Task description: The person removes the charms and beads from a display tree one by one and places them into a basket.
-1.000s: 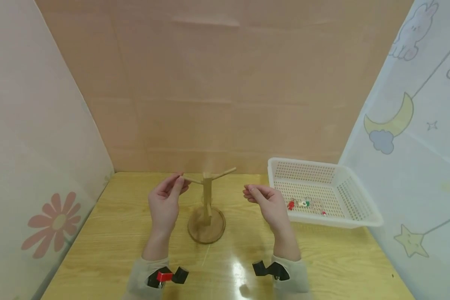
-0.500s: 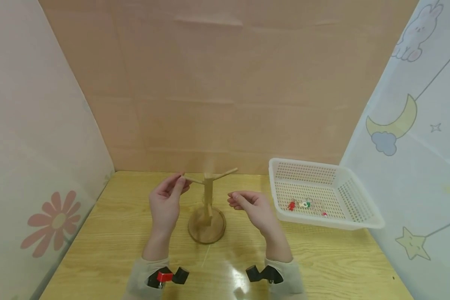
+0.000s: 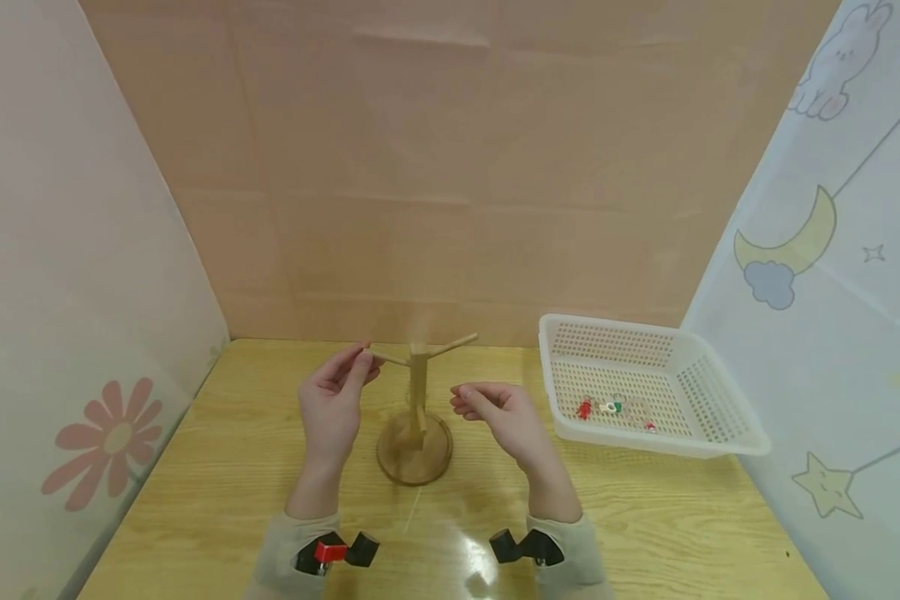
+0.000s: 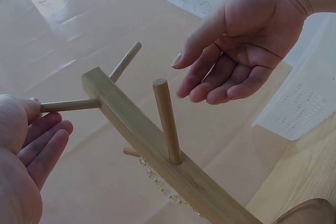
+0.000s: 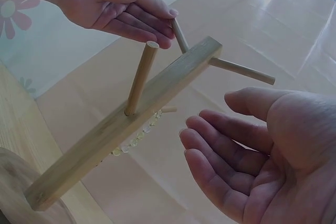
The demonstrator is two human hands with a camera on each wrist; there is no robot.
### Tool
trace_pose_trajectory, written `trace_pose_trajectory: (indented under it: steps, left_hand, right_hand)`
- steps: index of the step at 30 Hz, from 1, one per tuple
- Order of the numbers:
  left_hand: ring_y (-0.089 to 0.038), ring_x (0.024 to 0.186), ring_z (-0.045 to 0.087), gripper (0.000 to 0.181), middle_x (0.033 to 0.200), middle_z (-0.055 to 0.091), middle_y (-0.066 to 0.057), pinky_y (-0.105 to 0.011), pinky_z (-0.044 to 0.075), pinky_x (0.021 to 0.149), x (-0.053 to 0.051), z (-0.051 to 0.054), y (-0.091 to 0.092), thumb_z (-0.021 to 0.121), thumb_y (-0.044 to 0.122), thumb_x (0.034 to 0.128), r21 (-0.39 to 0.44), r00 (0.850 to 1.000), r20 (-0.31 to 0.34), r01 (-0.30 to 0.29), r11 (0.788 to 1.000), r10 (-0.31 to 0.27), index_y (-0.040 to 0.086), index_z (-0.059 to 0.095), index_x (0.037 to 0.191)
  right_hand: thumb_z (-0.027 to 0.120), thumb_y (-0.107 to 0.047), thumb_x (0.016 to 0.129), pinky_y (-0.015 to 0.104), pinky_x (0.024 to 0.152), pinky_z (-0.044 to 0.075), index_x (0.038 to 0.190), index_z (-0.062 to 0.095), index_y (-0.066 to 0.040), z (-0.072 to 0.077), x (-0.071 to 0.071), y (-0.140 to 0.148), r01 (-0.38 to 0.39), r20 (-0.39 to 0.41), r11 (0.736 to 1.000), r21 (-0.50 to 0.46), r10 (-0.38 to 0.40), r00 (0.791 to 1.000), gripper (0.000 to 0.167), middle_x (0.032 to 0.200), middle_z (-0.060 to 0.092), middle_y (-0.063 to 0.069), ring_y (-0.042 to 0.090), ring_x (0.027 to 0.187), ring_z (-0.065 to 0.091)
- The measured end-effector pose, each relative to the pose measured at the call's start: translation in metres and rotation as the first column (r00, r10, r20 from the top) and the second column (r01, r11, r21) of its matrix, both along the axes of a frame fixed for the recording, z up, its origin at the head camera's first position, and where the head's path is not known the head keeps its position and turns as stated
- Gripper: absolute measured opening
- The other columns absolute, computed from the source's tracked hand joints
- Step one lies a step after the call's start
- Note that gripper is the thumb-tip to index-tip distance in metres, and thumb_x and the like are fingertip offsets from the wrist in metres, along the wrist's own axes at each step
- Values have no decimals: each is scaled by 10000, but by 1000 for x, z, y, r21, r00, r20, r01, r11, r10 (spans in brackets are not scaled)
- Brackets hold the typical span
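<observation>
A wooden stand with a square post [image 3: 418, 387] and several round pegs rises from a round base [image 3: 435, 467] on the table. My left hand [image 3: 330, 412] pinches the tip of its upper left peg [image 4: 73, 105] between thumb and index finger. To the right of the post hovers my right hand [image 3: 506, 417], fingers loosely bent, with nothing in it and apart from the stand. The right wrist view shows the upper right peg [image 5: 244, 71] near its thumb. A clear, yellowish beaded bracelet [image 5: 139, 139] hangs behind the post by a lower rear peg [image 5: 169, 108].
A white perforated basket [image 3: 645, 446] stands at the right on the wooden table [image 3: 682, 517]. Inside lie small items, among them a red figure [image 3: 584, 407] and a white-and-green charm [image 3: 611, 407]. A brown backdrop [image 3: 450, 167] and printed side walls surround the table.
My right hand has moved left, from beside the basket to closer by the stand, and a little down. My left hand keeps its pinch on the peg.
</observation>
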State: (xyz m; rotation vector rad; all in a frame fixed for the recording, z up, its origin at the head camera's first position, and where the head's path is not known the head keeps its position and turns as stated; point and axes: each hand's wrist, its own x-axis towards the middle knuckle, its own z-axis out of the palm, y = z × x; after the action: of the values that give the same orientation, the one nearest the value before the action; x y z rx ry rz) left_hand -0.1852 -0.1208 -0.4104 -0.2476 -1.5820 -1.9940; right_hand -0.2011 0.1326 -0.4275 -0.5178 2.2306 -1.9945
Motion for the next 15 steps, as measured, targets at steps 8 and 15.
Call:
trace_pose_trajectory:
  steps: [8, 15]
  left_hand:
    - [-183, 922, 789, 202, 968, 806, -88, -338, 660, 874, 1, -1, 0, 705, 60, 1048, -9, 999, 25, -25, 1000, 25, -73, 763, 1188]
    - [-188, 920, 787, 200, 965, 804, -89, -343, 661, 876, 1, 0, 0, 716, 70, 1043, -8, 1000, 21, -13, 1000, 13, -50, 773, 1192]
  right_hand:
    - [659, -180, 1091, 312, 891, 652, 1220, 749, 78, -1, -1, 2, 18, 22, 1000, 3, -18, 1000, 302, 1155, 773, 211, 250, 1019, 762]
    - [658, -196, 1094, 308, 902, 648, 1238, 743, 71, 0, 0, 4, 31, 31, 1000, 3, -31, 999, 315, 1192, 761, 228, 255, 1037, 757]
